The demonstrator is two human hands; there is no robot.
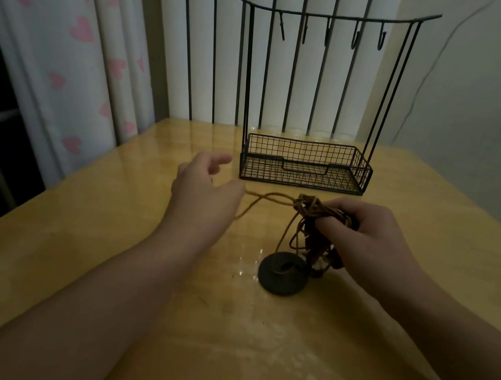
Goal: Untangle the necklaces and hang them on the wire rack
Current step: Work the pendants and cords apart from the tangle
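Note:
A tangle of brown cord necklaces (pixel 306 217) hangs above the table. My right hand (pixel 368 235) grips the knotted bunch from the right. A dark round ring pendant (pixel 282 276) on one cord lies on the table below the bunch. My left hand (pixel 207 190) pinches a loop of cord (pixel 269 197) and holds it stretched out to the left of the tangle. The black wire rack (pixel 305 165) stands behind my hands, with a mesh basket at its base and several bare hooks (pixel 354 38) on its top bar.
The yellow wooden table (pixel 107 234) runs to a left edge near a white curtain (pixel 80 37) with pink hearts. Window bars stand behind the rack, and a pale wall with a thin cable (pixel 417 94) is at the right.

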